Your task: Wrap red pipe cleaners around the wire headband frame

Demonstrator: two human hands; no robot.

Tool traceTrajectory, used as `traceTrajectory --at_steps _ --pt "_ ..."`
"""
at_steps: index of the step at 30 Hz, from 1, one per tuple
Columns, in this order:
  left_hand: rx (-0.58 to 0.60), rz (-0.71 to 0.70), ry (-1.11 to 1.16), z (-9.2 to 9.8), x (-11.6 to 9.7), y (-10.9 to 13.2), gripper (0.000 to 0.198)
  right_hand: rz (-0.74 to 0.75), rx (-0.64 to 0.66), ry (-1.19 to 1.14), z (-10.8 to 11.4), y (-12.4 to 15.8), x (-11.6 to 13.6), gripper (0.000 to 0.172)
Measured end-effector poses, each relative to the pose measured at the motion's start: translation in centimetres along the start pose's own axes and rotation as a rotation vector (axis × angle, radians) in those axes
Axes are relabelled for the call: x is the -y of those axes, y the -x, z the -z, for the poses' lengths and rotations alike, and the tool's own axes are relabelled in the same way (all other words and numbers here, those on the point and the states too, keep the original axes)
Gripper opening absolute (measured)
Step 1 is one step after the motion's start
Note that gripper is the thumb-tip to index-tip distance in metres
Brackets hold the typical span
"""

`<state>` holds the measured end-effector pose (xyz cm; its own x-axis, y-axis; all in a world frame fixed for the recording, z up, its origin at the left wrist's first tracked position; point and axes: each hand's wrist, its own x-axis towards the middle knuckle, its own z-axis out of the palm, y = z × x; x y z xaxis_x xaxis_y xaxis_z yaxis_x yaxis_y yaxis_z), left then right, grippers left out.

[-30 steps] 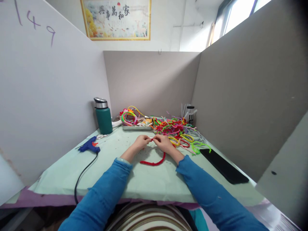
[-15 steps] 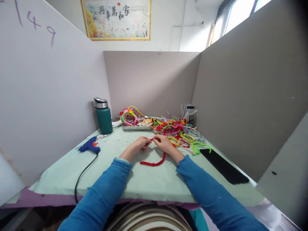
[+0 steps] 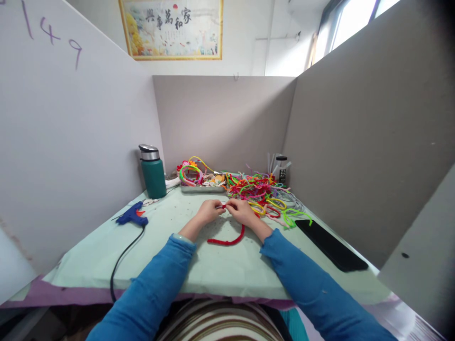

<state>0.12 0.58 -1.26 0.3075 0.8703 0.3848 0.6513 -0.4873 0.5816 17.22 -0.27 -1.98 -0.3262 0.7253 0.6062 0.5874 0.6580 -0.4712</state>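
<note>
Above the middle of the table, my left hand (image 3: 210, 211) and my right hand (image 3: 241, 211) meet fingertip to fingertip. Both are pinched on a small red piece between them, largely covered by the fingers. A curved red fuzzy stem (image 3: 227, 243) hangs or lies below my right hand, its free end pointing left. Whether it joins the pinched piece is hidden by the hand. Just beyond my right hand lies a tangled pile of coloured fuzzy stems (image 3: 250, 187).
A metal tray (image 3: 202, 189) with small pieces stands at the back, beside a green bottle (image 3: 153, 175). A blue glue gun (image 3: 133, 214) with a black cord lies left. At right are a black flat object (image 3: 330, 246) and a black-lidded jar (image 3: 281, 169).
My left hand has turned slightly and its lower fingers have tucked in. A little more of the red piece shows between the hands. My right hand has hardly moved.
</note>
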Motion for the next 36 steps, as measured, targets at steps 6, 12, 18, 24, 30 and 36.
traceTrajectory --at_steps 6,12,18,24,30,36 --pt "-0.035 -0.075 -0.111 0.0 -0.1 0.1 0.021 -0.012 0.002 0.001 0.1 0.0 0.1 0.017" --pt "-0.059 -0.078 -0.11 0.1 -0.2 0.1 0.025 -0.01 0.0 0.008 0.1 0.0 0.2 0.017" --pt "-0.031 -0.051 -0.065 0.1 -0.1 0.0 0.028 -0.007 -0.003 0.024 0.2 0.1 0.1 0.016" --pt "0.0 0.007 0.028 0.2 -0.2 -0.2 0.032 0.0 -0.009 0.032 0.0 0.0 -0.3 0.016" --pt "0.057 0.139 0.211 0.6 -0.7 0.2 0.036 0.03 0.001 -0.005 0.0 0.2 -0.2 0.018" --pt "0.084 0.228 0.35 1.1 -0.9 0.6 0.036 0.048 0.028 -0.022 -0.1 0.3 -0.3 0.019"
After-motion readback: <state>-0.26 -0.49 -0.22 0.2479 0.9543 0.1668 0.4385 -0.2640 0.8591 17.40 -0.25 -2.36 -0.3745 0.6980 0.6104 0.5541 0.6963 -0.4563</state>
